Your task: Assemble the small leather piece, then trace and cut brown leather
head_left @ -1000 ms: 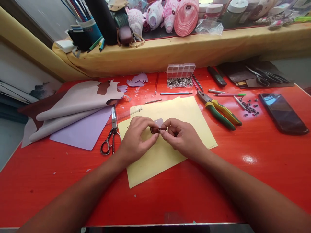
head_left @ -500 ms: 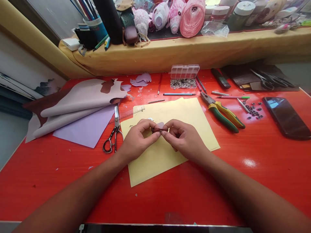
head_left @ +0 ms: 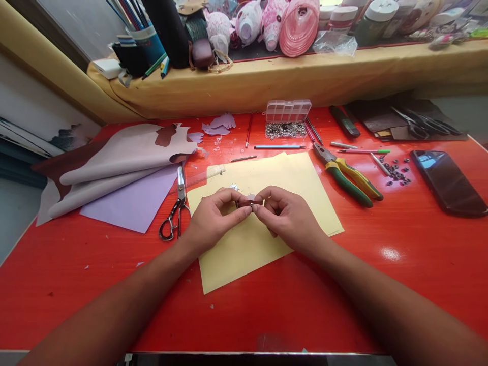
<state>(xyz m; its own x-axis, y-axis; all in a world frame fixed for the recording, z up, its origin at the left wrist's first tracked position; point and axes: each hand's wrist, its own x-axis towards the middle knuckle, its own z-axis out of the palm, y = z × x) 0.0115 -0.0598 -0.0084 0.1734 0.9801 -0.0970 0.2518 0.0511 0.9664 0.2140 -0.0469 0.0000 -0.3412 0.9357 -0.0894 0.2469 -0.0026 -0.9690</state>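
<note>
My left hand (head_left: 212, 218) and my right hand (head_left: 286, 214) meet over a yellow paper sheet (head_left: 263, 244) on the red table (head_left: 400, 264). Both pinch a small dark brown piece (head_left: 248, 203) between thumb and fingertips. A bit of pale lilac material (head_left: 251, 196) shows just behind the piece. A small metal ring (head_left: 233, 187) lies on the yellow sheet just beyond my left fingers. Scissors (head_left: 175, 211) lie to the left of my left hand.
Rolled lilac and brown sheets (head_left: 122, 162) lie at the left. Green-yellow pliers (head_left: 348, 175), pens, a clear compartment box (head_left: 287, 111) with metal rings, small dark eyelets (head_left: 396, 173) and a phone (head_left: 448, 182) sit at the right. A cluttered shelf runs along the back.
My hands have stayed together on the small piece, with only slight finger shifts. The lilac bit is more hidden and the metal ring on the sheet has come into sight.
</note>
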